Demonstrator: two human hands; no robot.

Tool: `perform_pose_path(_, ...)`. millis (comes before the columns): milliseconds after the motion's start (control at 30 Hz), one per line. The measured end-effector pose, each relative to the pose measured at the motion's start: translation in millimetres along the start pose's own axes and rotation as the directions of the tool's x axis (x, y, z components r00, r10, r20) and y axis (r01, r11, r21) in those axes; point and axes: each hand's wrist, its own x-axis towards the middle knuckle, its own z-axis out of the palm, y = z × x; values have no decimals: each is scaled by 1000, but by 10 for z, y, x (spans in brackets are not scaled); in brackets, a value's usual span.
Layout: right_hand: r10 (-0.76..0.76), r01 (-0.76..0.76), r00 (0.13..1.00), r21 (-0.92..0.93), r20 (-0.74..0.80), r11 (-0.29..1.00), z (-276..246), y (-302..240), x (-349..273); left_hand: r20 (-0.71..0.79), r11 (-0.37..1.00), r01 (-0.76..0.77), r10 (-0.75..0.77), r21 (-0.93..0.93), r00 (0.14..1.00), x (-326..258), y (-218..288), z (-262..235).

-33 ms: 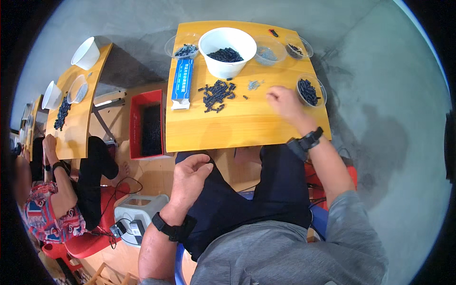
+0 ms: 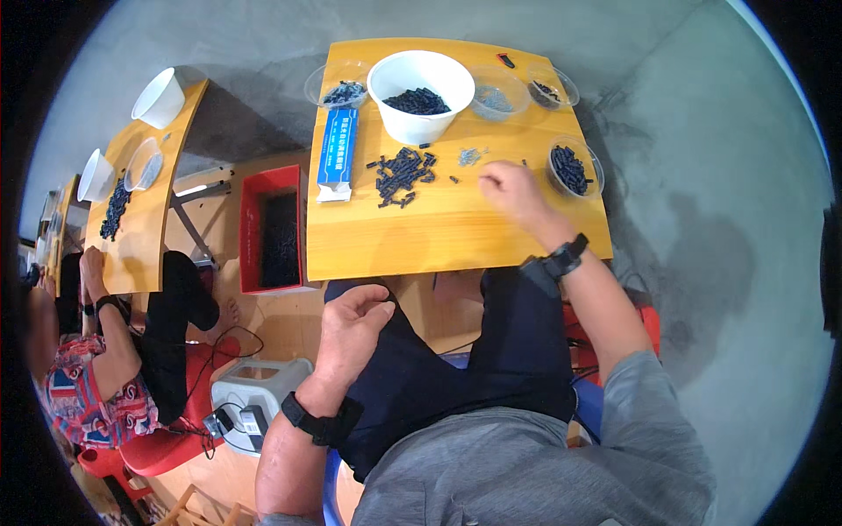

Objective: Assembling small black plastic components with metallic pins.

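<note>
My left hand (image 2: 358, 326) is above my left thigh, short of the table's front edge. Its thumb and bent forefinger press together; whatever they hold, if anything, is hidden. Over the right half of the table, my right hand (image 2: 519, 197) has its fingers curled in and looks slightly blurred; its grip is hidden. Just left of it lie a small heap of thin silvery pins (image 2: 471, 157) and a single dark bit (image 2: 454, 180). Further left spreads a loose pile of short black cylindrical pieces (image 2: 403, 174). A lone dark piece (image 2: 524, 162) lies just beyond my right hand.
The yellow table (image 2: 421, 241) carries a white tub (image 2: 408, 70) of black pieces, a blue-and-white box (image 2: 338, 153), and several clear bowls, one (image 2: 570, 168) holding black pieces. A red bin (image 2: 250, 228) stands to the left. Another person (image 2: 105, 368) sits at a neighbouring table.
My right hand has shifted a little to the left, toward the pins, and a small dark piece now shows on the table behind it. My left hand has stayed still.
</note>
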Motion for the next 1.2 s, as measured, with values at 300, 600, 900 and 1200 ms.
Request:
perform_pose_path(300, -74, 71, 989, 28, 128, 997, 757, -279, 320, 2, 1000, -13, 13, 16, 1000, -3, 37, -7)
perform_pose_path(600, 27, -8, 986, -114, 166, 993, 835, -430, 419, 8, 1000, -19, 19, -14, 1000, 21, -49, -11)
perform_pose_path(900, -37, 57, 988, -132, 151, 990, 798, -292, 375, 2, 1000, -5, 5, 16, 1000, 16, -18, -8)
perform_pose_path(1200, -53, 57, 989, -27, 139, 998, 710, -184, 291, 19, 999, 15, -15, 41, 1000, 26, -44, -15)
